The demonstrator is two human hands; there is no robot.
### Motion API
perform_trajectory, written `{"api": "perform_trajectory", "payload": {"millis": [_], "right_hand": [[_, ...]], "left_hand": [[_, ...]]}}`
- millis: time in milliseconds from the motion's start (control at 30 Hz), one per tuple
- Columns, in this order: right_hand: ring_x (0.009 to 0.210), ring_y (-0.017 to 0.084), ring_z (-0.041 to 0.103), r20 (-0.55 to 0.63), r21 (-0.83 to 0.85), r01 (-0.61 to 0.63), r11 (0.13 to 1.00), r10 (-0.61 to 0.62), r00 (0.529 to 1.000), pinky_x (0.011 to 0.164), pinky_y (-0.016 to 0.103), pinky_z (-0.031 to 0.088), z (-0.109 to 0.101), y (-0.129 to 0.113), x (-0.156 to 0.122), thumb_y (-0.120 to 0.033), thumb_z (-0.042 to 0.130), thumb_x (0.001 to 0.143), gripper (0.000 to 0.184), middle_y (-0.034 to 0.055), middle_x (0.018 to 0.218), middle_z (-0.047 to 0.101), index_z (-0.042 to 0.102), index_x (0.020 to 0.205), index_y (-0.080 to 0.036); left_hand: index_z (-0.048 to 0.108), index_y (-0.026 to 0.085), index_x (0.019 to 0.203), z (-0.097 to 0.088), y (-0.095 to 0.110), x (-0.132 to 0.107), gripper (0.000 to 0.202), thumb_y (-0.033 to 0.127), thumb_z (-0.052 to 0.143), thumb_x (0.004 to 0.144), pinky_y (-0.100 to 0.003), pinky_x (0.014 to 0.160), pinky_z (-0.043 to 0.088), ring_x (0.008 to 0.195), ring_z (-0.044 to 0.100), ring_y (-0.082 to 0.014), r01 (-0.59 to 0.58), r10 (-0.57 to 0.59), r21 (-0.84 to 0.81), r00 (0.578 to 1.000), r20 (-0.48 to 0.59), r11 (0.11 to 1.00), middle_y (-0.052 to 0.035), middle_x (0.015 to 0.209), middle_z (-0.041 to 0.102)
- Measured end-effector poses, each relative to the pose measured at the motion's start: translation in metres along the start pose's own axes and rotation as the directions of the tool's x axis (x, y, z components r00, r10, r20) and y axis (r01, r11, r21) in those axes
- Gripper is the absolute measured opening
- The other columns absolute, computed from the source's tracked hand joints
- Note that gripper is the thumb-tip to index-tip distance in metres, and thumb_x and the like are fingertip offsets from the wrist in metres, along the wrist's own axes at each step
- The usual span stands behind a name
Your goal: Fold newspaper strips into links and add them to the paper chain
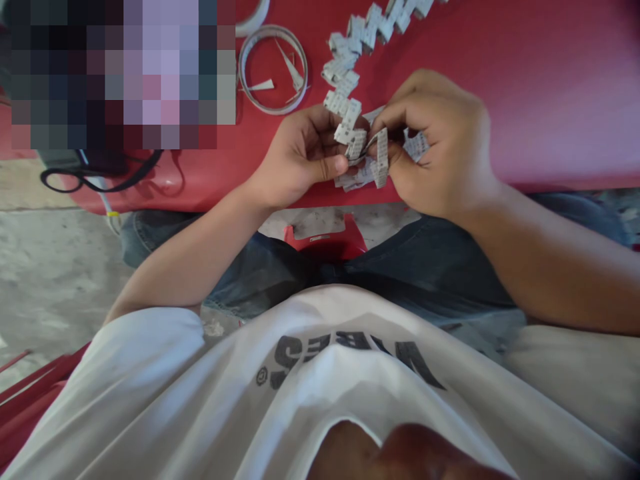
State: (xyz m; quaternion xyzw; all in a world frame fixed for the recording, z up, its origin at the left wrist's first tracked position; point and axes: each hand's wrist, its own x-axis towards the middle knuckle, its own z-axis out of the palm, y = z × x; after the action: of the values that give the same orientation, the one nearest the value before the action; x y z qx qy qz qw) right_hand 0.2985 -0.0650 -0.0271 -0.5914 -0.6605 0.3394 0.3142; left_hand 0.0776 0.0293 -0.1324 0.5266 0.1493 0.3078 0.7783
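A long folded strip of white printed paper [345, 67] zigzags across the red table [525, 87] from the far edge down to my hands. My left hand [300, 157] is closed, pinching the near end of the strip between thumb and fingers. My right hand [440, 147] is closed too, its fingers curled round folded pieces of the same strip right beside the left hand. Part of the paper is hidden inside my right palm. Both hands hover at the table's near edge, above my lap.
A coil of white tape [273, 70] with loose paper slivers lies on the table to the left of the strip. A black cord [100, 177] loops at the table's left edge. A red stool [327, 240] shows between my knees. Grey concrete floor [50, 267] lies left.
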Motion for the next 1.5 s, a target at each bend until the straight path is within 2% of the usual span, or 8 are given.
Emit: {"api": "perform_trajectory", "payload": {"millis": [133,300,467,667,833,1100,1333,1500], "right_hand": [[0.102,0.023,0.066,-0.049,-0.074,0.100,0.992,-0.103,0.993,0.093,0.037,0.051,0.004,0.008,0.003,0.002,0.065,0.094,0.036,0.0086,0.115,0.072,0.079,0.107,-0.029],[0.093,0.028,0.070,-0.137,-0.206,0.291,0.934,-0.322,0.937,0.082,0.043,0.051,0.010,0.017,0.006,0.002,0.064,0.086,0.037,0.0075,0.105,0.074,0.073,0.103,-0.030],[0.095,0.030,0.072,-0.139,-0.252,0.279,0.927,-0.320,0.937,0.083,0.046,0.053,0.012,0.019,0.007,-0.003,0.062,0.090,0.032,0.0078,0.104,0.075,0.068,0.101,-0.032],[0.096,0.032,0.074,-0.144,-0.316,0.234,0.919,-0.290,0.946,0.083,0.049,0.054,0.014,0.018,0.008,-0.007,0.061,0.087,0.030,0.0059,0.104,0.076,0.064,0.098,-0.034],[0.098,0.031,0.074,-0.141,-0.340,0.188,0.921,-0.248,0.958,0.085,0.049,0.056,0.016,0.020,0.007,-0.013,0.065,0.088,0.026,0.0041,0.106,0.077,0.064,0.100,-0.036],[0.098,0.031,0.074,-0.138,-0.255,0.161,0.954,-0.200,0.970,0.087,0.051,0.057,0.016,0.017,0.007,-0.016,0.070,0.087,0.022,0.0032,0.105,0.078,0.066,0.095,-0.036],[0.082,0.024,0.068,-0.141,-0.040,0.141,0.989,-0.145,0.979,0.076,0.042,0.055,0.014,0.019,0.012,-0.019,0.080,0.083,0.018,0.0006,0.093,0.077,0.071,0.086,-0.035],[0.071,0.018,0.061,-0.127,0.165,0.103,0.981,-0.083,0.988,0.065,0.037,0.044,0.012,0.011,0.015,-0.007,0.081,0.078,0.024,-0.0015,0.081,0.072,0.076,0.081,-0.031]], "left_hand": [[0.077,0.023,0.110,0.004,0.003,0.000,0.049,0.055,0.101,0.082,-0.037,0.093,0.068,0.092,0.077,-0.0168,-0.005,0.005,-0.015,1.000,-0.014,1.000,0.0000,0.096,0.074],[0.077,0.022,0.104,0.011,0.010,0.000,0.052,0.056,0.105,0.075,-0.039,0.087,0.067,0.096,0.079,-0.0220,0.059,-0.060,-0.010,0.996,-0.070,0.998,-0.0026,0.093,0.075],[0.079,0.025,0.107,0.008,0.007,0.001,0.043,0.049,0.103,0.080,-0.039,0.087,0.067,0.093,0.078,-0.0206,0.034,-0.036,-0.032,0.998,-0.059,0.999,-0.0036,0.097,0.079],[0.079,0.025,0.106,0.004,-0.002,0.003,0.058,0.054,0.110,0.066,-0.041,0.084,0.067,0.093,0.080,-0.0253,0.077,-0.078,-0.017,0.993,-0.091,0.997,-0.0049,0.092,0.080],[0.077,0.021,0.110,0.005,0.000,0.001,0.057,0.055,0.106,0.075,-0.038,0.083,0.066,0.090,0.080,-0.0197,0.036,-0.037,-0.023,0.997,-0.072,0.999,-0.0050,0.102,0.082],[0.080,0.019,0.118,0.001,-0.006,0.001,0.046,0.037,0.103,0.082,-0.035,0.084,0.068,0.094,0.082,-0.0192,-0.020,0.020,-0.083,1.000,-0.011,0.996,-0.0061,0.106,0.083],[0.077,0.020,0.110,0.006,-0.001,-0.001,0.053,0.052,0.105,0.078,-0.037,0.083,0.069,0.092,0.082,-0.0193,0.000,-0.001,-0.036,0.999,-0.049,0.999,-0.0017,0.101,0.081],[0.072,0.022,0.104,0.013,0.004,-0.003,0.047,0.056,0.099,0.085,-0.034,0.080,0.070,0.088,0.083,-0.0175,-0.016,0.016,0.007,0.996,-0.084,1.000,0.0000,0.096,0.081]]}}
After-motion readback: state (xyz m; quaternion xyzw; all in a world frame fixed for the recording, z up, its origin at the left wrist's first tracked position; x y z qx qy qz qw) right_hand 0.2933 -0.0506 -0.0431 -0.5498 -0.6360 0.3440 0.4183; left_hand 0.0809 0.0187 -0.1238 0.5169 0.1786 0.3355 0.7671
